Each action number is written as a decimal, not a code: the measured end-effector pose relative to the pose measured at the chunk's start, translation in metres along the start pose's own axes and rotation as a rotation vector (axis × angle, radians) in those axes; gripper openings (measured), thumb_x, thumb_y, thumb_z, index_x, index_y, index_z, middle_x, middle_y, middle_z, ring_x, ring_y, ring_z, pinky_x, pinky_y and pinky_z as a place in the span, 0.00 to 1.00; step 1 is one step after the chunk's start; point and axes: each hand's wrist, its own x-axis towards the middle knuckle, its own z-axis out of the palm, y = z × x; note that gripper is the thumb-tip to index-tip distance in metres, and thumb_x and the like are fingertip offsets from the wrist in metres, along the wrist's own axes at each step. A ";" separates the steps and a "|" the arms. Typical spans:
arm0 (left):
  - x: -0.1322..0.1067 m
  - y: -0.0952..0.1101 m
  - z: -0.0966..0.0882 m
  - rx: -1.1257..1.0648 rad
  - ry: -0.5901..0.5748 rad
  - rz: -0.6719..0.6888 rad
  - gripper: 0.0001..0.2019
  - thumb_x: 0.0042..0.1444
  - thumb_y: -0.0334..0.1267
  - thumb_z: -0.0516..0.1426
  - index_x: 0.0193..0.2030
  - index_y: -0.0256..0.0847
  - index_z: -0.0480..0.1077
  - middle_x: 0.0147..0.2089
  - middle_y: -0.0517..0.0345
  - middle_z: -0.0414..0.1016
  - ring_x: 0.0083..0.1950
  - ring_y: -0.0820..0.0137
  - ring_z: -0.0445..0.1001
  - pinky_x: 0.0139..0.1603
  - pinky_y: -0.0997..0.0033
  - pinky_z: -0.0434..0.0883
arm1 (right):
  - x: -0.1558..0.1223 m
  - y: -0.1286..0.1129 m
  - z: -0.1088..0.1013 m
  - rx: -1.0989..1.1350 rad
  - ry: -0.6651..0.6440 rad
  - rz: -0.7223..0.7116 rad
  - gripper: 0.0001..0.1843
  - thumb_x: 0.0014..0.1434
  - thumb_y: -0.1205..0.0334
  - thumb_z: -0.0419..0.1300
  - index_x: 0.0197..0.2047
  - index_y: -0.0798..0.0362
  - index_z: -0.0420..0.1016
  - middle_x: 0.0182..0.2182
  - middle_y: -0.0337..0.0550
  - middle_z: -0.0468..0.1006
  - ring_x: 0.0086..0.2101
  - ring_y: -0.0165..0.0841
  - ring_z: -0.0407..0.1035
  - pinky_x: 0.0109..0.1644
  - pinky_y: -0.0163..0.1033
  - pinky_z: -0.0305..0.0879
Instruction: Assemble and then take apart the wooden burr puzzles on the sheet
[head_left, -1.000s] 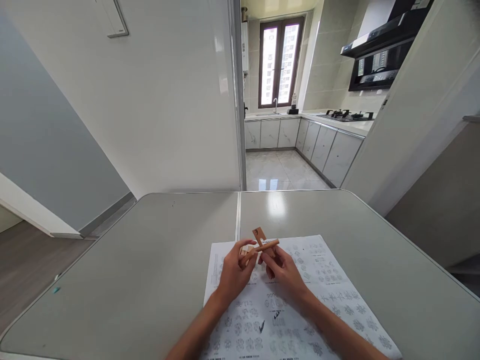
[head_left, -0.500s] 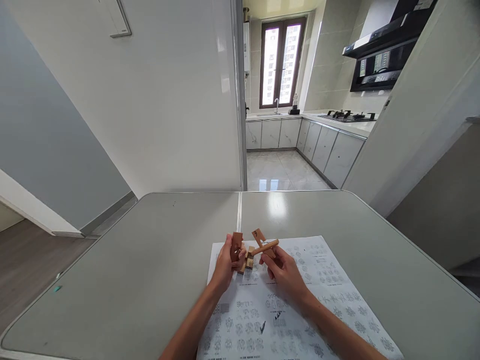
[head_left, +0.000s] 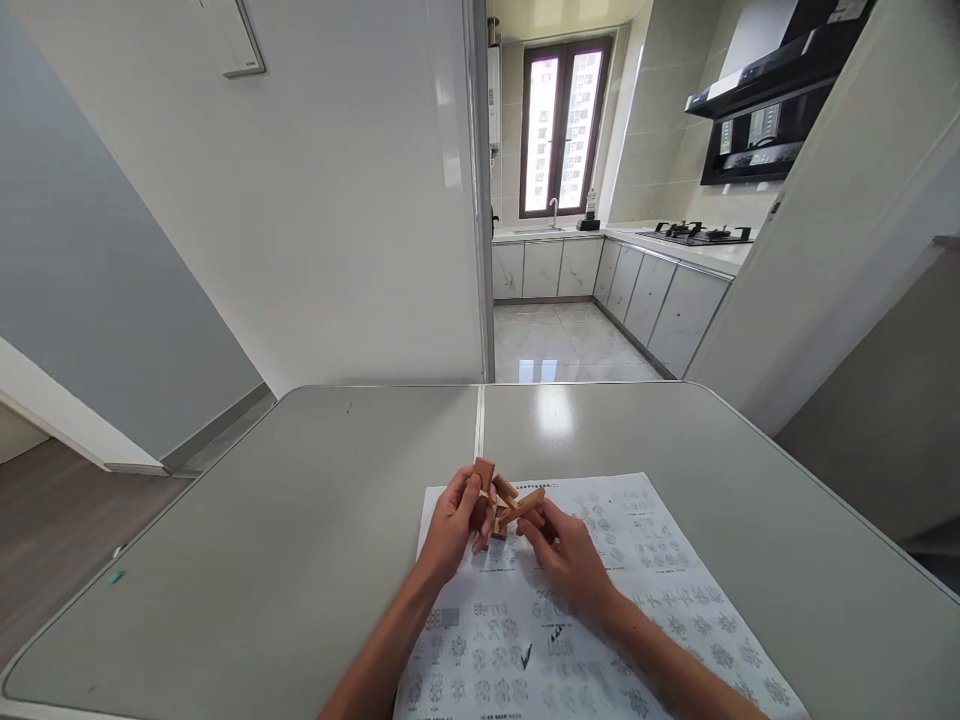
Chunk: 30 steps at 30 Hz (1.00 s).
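My left hand [head_left: 453,522] is closed around a notched wooden puzzle piece [head_left: 484,470], which sticks up past the fingertips. In my right hand [head_left: 564,545] are wooden puzzle sticks [head_left: 523,507], pinched between thumb and fingers; they cross each other and point left toward the left hand. The pieces of the two hands lie very close; whether they touch I cannot tell. Behind the fingers, more wooden pieces [head_left: 499,524] show low between the hands, partly hidden. Beneath everything lies a printed sheet [head_left: 600,600] covered with small diagrams and two black check marks.
The sheet rests on a grey table [head_left: 225,560] with a pale seam [head_left: 479,425] across its middle. Near the left edge is a small green bit [head_left: 115,577]. Past the far table edge stand a white wall panel [head_left: 360,200] and a kitchen with cabinets [head_left: 541,268].
My right hand has turned its sticks, lowering the upright one and bringing them left toward the left hand. The left-hand piece has tilted slightly to the right.
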 end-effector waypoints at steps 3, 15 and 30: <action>-0.001 0.004 0.000 0.034 0.011 -0.020 0.22 0.63 0.62 0.57 0.46 0.43 0.63 0.27 0.70 0.64 0.16 0.83 0.49 0.16 0.81 0.44 | 0.000 0.000 0.000 0.018 -0.043 0.012 0.15 0.69 0.51 0.56 0.33 0.49 0.67 0.23 0.33 0.65 0.24 0.30 0.56 0.29 0.36 0.54; -0.003 0.003 -0.004 0.202 0.048 0.029 0.24 0.63 0.63 0.56 0.44 0.40 0.68 0.22 0.72 0.47 0.22 0.78 0.45 0.22 0.77 0.45 | 0.000 0.002 0.001 0.023 -0.040 -0.011 0.16 0.68 0.52 0.56 0.30 0.48 0.62 0.23 0.31 0.60 0.25 0.30 0.51 0.30 0.37 0.51; -0.014 0.002 0.010 0.239 -0.094 -0.041 0.24 0.68 0.61 0.50 0.56 0.44 0.62 0.21 0.74 0.55 0.17 0.78 0.47 0.17 0.79 0.52 | -0.004 0.002 0.003 -0.126 0.013 -0.066 0.17 0.69 0.52 0.56 0.29 0.48 0.62 0.21 0.33 0.64 0.22 0.30 0.53 0.28 0.37 0.50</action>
